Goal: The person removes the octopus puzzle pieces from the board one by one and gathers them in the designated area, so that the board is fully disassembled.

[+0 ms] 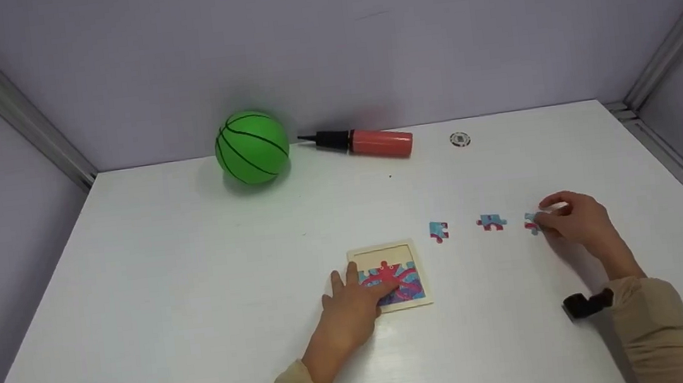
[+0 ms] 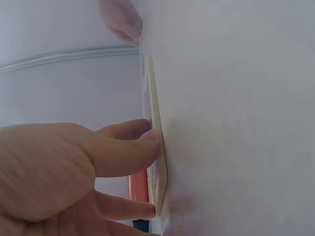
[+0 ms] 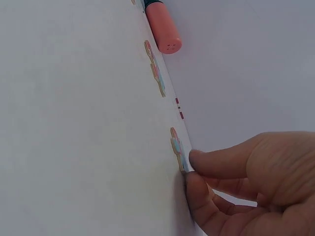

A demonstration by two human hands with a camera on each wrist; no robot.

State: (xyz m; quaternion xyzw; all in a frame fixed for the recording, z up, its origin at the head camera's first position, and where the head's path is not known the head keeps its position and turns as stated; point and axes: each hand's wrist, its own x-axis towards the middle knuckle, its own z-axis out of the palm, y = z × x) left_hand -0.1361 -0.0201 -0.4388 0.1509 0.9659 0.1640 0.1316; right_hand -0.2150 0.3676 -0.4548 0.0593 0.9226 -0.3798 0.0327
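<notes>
My left hand [image 1: 347, 308] rests on a small wooden puzzle board [image 1: 421, 272], fingers spread. One finger lies over its pink and blue octopus picture, and in the left wrist view the thumb [image 2: 142, 152] presses the board's near edge [image 2: 160, 167]. The board's upper strip shows bare wood. Farther right, my right hand [image 1: 583, 223] pinches the edge of a puzzle piece [image 1: 530, 222] at the table surface, thumb and finger curled close at its end in the right wrist view. Two more pieces lie in a row to its left: a middle one [image 1: 492, 221] and a left one [image 1: 439, 231].
A green ball [image 1: 252, 147] with black lines sits at the back of the white table [image 1: 199, 282]. Beside it lies a red and black hand pump [image 1: 381, 143]. A round poker chip [image 1: 460, 139] is at the back right. Pale walls enclose the sides and back.
</notes>
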